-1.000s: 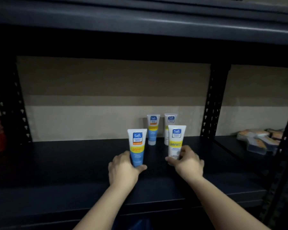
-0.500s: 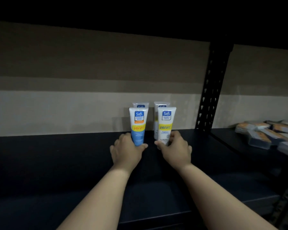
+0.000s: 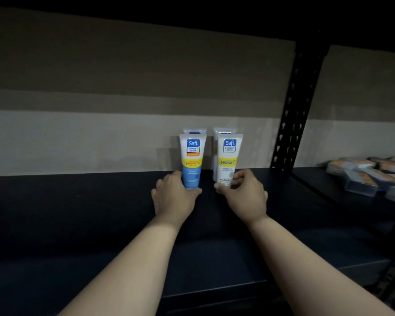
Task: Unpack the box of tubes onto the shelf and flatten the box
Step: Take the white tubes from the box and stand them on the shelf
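While L hand [image 3: 175, 197] grips blue tube [image 3: 192, 163], R hand [image 3: 245, 195] pinches white tube [image 3: 228, 161], both upright on shelf [image 3: 78, 201].

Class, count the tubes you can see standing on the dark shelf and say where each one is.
4. A blue tube in the left hand, a white tube in the right hand, and one rear tube behind each. More may be hidden.

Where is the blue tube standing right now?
In the head view, the blue tube stands upright on the dark shelf, gripped by the left hand, directly in front of another tube and left of the white tube.
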